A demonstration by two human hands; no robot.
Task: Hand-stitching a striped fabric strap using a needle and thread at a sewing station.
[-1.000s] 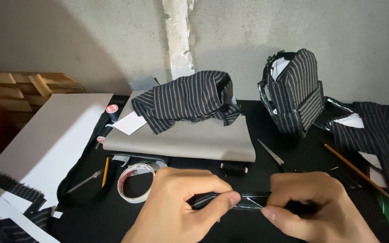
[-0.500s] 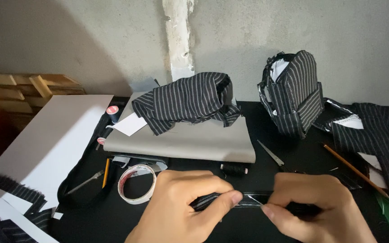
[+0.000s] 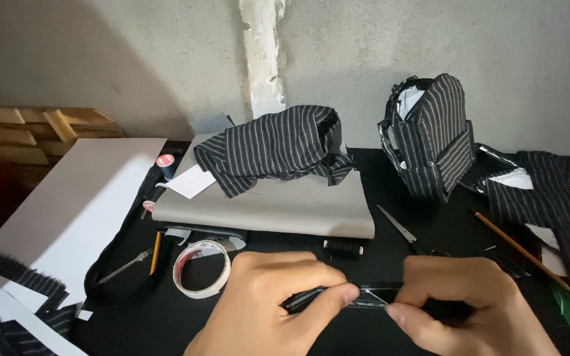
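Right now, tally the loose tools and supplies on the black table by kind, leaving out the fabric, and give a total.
White rolls of tape: 1
Spools of thread, one black and one red-topped: 2
Metal scissors: 1
Pencils, one brown and one yellow: 2
Total: 6

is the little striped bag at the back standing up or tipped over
Standing upright. The striped bag rests on its base on the black table near the wall, its arched top uppermost and its front pocket facing out.
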